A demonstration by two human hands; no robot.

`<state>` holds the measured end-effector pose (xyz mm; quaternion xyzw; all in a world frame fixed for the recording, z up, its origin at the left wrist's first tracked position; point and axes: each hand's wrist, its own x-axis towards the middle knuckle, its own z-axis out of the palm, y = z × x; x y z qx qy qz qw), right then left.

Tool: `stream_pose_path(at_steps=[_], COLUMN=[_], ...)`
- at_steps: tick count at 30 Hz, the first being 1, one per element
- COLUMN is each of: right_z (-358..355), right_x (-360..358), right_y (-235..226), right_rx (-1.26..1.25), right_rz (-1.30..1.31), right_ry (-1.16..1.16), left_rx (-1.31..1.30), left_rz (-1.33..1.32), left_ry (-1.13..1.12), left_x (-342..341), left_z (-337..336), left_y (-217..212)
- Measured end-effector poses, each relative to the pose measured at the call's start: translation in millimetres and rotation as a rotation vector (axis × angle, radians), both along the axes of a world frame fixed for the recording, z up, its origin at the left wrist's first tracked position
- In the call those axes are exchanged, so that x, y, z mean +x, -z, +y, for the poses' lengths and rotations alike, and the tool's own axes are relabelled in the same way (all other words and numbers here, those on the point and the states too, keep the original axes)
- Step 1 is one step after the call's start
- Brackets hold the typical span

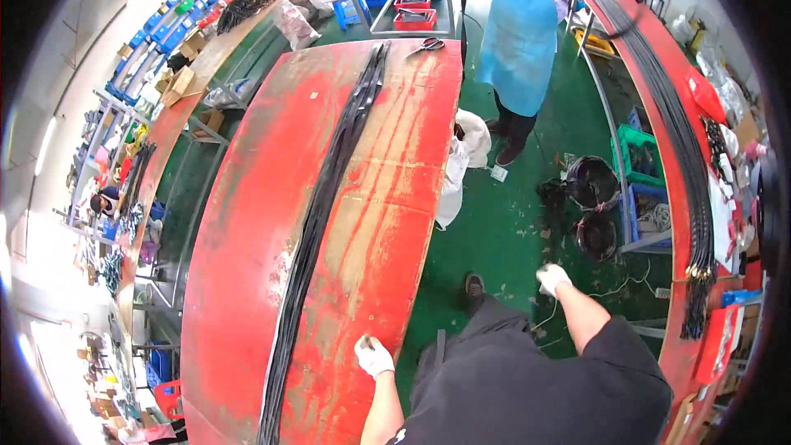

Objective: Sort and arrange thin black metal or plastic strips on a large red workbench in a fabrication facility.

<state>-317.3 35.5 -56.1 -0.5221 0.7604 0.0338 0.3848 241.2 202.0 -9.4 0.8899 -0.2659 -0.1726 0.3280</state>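
Observation:
My left hand (375, 356), in a white glove with bare fingertips, is over the near right edge of the red worktable (239, 239). Its fingers are slightly bent and apart, with nothing visible between them. To the right, my right hand (553, 279), also in a white glove, hovers above the green floor. Its fingers look curled in, and no object shows in them. A long bundle of black strips (317, 214) runs lengthwise along the table, left of my left hand and apart from it. Scissors with black handles (430, 44) lie at the table's far right corner.
A co-worker in a blue apron (517, 37) stands beyond the table, holding a dark cable-like length. Another red bench (651, 37) on the right bears long black cables (671, 124). Black buckets (592, 183), green and blue crates, and white sacks (453, 181) stand on the floor.

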Motion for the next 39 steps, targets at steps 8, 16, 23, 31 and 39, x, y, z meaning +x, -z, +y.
stream_pose_path(at_steps=[8, 16, 23, 31, 39], right_z=[-207.3, -280.0, -494.9, -516.0, -438.6], right_x=[76.7, 124.4, 73.5, 46.3, 92.9], right_y=[-141.7, -293.1, -200.4, -98.0, -219.3], right_rx=[-0.673, -1.454, -1.166, -0.236, 0.056], right_rz=[-0.291, -0.507, -0.209, -1.442, -0.672], right_ry=[-0.124, -0.563, 0.247, 0.567, -0.302], left_rx=[-0.061, -0.048, 0.043, 0.203, 0.086], left_rz=[-0.049, -0.142, -0.122, -0.058, 0.128], left_ry=[0.053, 0.178, 0.058, 0.145, 0.285], left_x=[-61.9, -110.6, -202.3, -257.7, -263.8], left_z=[-122.6, -178.5, -203.6, -196.3, -257.5], left_y=[-28.5, -19.6, -29.8, -41.0, -92.9])
